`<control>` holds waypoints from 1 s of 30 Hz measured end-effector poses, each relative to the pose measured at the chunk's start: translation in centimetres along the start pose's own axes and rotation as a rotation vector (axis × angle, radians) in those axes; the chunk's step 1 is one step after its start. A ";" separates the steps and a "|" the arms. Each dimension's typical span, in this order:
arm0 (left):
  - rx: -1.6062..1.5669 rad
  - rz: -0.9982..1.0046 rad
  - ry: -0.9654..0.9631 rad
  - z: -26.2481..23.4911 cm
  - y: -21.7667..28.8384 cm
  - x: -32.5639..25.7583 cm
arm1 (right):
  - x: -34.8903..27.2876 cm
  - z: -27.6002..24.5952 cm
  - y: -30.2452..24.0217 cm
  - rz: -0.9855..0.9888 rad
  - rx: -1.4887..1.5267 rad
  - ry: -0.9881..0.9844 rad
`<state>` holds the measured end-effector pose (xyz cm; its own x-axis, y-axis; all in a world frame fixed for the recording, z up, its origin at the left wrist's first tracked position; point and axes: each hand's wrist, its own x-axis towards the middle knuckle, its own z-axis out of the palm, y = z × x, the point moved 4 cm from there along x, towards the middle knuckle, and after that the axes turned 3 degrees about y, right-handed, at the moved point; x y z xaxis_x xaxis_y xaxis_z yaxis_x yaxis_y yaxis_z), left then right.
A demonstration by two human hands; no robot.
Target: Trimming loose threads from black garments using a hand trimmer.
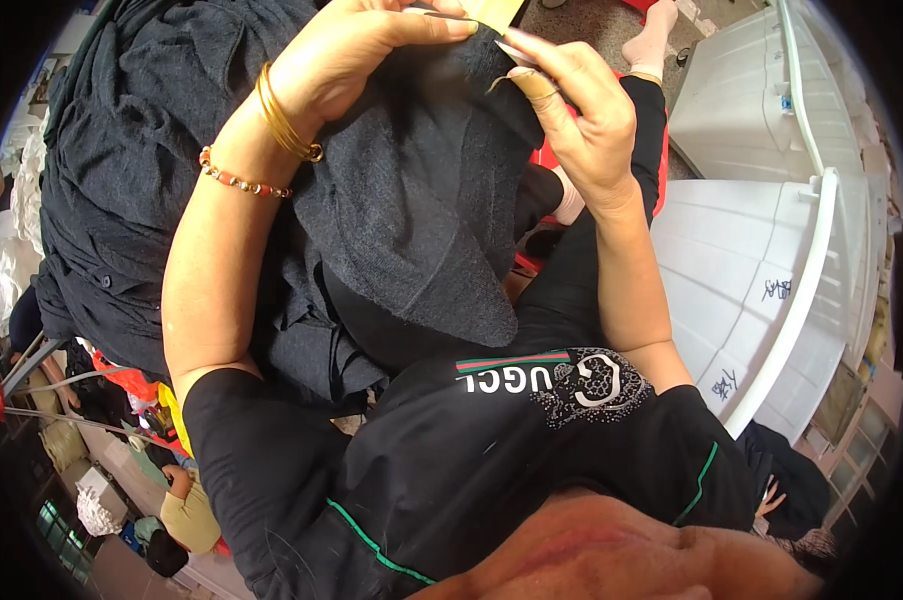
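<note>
A large heap of dark grey knitted cloth (412,230) lies across my lap and spreads to the left. At the top of the view my left hand (367,40) is closed, pinching an edge of this cloth between thumb and fingers. Close beside it, my right hand (592,115) is closed round a small pointed silver tool (517,52); its tip points at the pinched edge, and most of it is hidden by the fingers. Tan tape wraps the right thumb. A yellow piece (497,12) shows just beyond the fingertips.
White plastic bins (712,270) with a pale rail (822,260) stand close on my right. Something red (547,155) shows below the right hand. A person (192,510) is at the lower left, near metal bars (92,425). Another person's hand (770,497) shows at the lower right.
</note>
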<state>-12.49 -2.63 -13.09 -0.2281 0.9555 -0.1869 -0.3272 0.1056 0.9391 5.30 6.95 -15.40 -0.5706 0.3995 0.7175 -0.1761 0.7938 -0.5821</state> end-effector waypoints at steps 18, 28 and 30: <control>0.274 -0.010 -0.057 -1.5 3.1 -2.0 | 1.0 -3.9 3.4 0.538 0.560 0.143; 0.104 -0.005 -0.031 -1.3 2.8 -1.9 | 2.2 0.4 -0.6 0.180 0.204 -0.060; 0.102 0.001 0.007 -1.5 2.5 -1.8 | 2.6 0.9 -1.0 0.113 0.169 -0.093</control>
<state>-14.30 -4.46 -10.86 -0.2350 0.9537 -0.1879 -0.2321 0.1326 0.9636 3.27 6.79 -13.23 -0.6645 0.4315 0.6101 -0.2342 0.6550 -0.7184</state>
